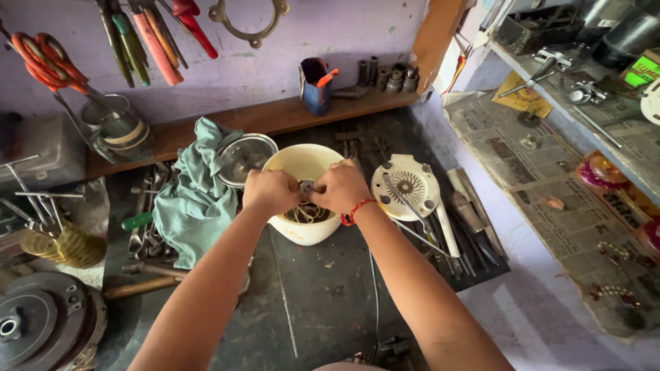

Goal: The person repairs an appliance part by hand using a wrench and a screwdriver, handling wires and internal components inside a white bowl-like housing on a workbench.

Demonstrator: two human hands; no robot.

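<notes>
Gripping a small round metal part [306,186] with both hands, I hold it over the open mouth of the cream plastic housing [302,237] at the middle of the frame. My left hand [271,192] and right hand [342,187] are both closed on that part, fingers pinched in from either side, so most of it is covered and I cannot tell its exact shape. Inside the housing, copper-coloured wire coils [306,214] show below my knuckles.

Just left of it a glass lid with a metal rim [245,159] leans on a crumpled green cloth [194,199]. To the right lies a white round plate with slots [405,186] among loose tools. On the wooden ledge in the upper middle stands a blue cup [315,87] holding an orange-handled tool; a clear jar [114,127] sits at upper left.

Printed newspaper [550,185] lines the shelf on the right, and a green and yellow box [645,70] is cut off at the upper right edge. The dark round metal disc [45,319] at lower left is also cropped.
</notes>
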